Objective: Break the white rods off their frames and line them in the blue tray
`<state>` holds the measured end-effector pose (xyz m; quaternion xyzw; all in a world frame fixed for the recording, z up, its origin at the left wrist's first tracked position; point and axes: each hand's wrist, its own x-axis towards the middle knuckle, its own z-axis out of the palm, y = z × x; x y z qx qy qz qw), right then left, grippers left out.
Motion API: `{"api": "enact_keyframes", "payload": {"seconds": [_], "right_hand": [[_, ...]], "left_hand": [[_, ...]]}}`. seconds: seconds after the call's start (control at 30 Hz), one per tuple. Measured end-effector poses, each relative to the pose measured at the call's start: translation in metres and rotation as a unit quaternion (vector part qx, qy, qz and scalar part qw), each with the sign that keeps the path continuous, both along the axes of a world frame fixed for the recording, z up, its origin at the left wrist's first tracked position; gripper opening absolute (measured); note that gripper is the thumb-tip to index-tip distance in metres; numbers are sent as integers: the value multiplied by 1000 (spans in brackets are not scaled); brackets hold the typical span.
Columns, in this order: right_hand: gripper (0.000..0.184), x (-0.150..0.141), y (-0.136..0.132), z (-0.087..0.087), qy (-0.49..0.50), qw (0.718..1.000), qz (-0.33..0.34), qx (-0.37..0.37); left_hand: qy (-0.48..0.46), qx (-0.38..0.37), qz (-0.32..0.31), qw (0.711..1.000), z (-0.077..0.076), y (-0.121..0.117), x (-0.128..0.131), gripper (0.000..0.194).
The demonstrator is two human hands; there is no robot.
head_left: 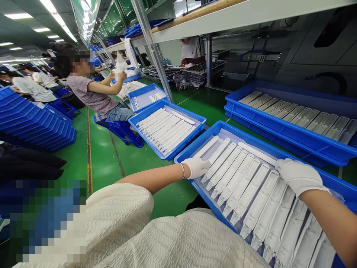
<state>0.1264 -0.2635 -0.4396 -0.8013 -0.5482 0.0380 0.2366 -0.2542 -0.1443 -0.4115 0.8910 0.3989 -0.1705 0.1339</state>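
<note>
Both my hands wear white gloves. My left hand [196,166] is closed on the near end of a long white plastic strip [208,147] at the left side of a blue tray [195,143]. My right hand [299,175] grips the end of another long white strip [258,153] lying across the tray's far side. Under both hands, several white moulded plastic parts [248,195] lie side by side in a row inside the tray.
A second blue tray [141,132] of white strips sits to the left, and stacked blue trays [281,132] with grey parts lie behind. A seated person [96,93] works at the green bench further along. Stacked blue trays [33,124] stand on the floor at left.
</note>
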Motion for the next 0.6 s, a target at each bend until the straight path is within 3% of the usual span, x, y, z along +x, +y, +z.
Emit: {"api": "enact_keyframes", "payload": {"seconds": [0.13, 0.23, 0.37, 0.5, 0.6], "right_hand": [[24, -6, 5, -5, -203, 973, 44, -96], [27, -10, 6, -9, -291, 947, 58, -126], [26, -5, 3, -11, -348, 924, 77, -137], [25, 1, -5, -11, -365, 918, 81, -129], [30, 5, -11, -8, -353, 925, 55, -126]], "left_hand": [[31, 68, 7, 997, 8, 11, -2, 48], [70, 85, 23, 994, 5, 21, -1, 61], [98, 70, 41, 992, -6, 29, 5, 89], [58, 89, 59, 993, -10, 29, 9, 85], [8, 113, 81, 990, -2, 28, 7, 80]]}}
